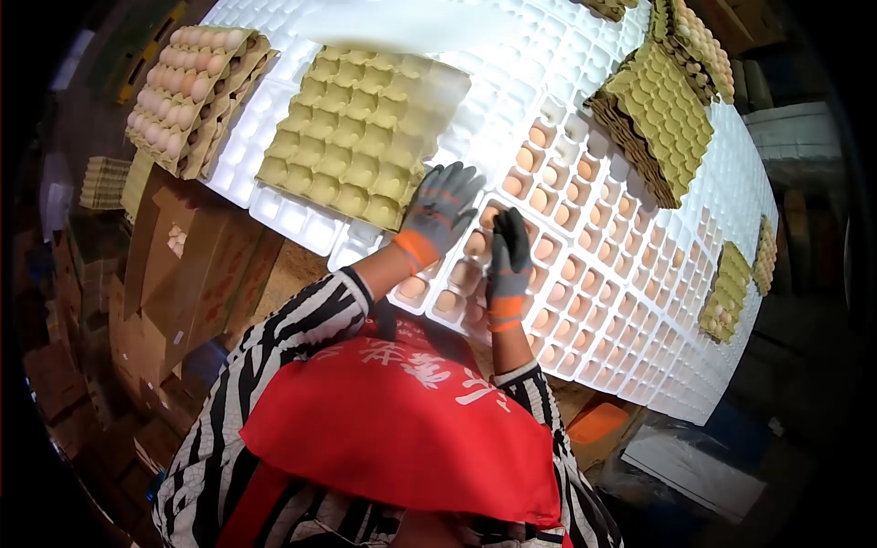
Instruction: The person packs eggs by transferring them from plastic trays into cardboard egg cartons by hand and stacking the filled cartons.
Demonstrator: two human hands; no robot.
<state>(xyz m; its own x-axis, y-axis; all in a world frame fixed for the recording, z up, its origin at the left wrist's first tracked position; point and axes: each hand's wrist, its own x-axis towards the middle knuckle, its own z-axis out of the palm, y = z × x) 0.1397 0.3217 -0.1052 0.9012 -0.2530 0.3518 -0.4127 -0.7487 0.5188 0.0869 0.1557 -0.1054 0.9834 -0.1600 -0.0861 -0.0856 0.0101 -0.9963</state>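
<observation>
Both my hands wear grey gloves with orange cuffs. My left hand (445, 208) lies over the white foam tray, its fingers stretched out, beside the right edge of an olive egg tray (333, 137) with bare cups. To the right, my right hand (510, 260) hovers over or touches filled cells, fingers extended and palm turned left. An egg (490, 217) sits close to its fingertips, and I cannot tell whether they touch it. More eggs, such as a brown egg (475, 243), lie singly in the cells between and around my hands.
White foam trays (311, 224) cover the wide table. Stacked trays of eggs (183, 96) stand at left, with cardboard boxes (187, 265) below. At right are a pile of olive trays (662, 119), a smaller olive tray (728, 288) and an orange object (598, 422) under the edge.
</observation>
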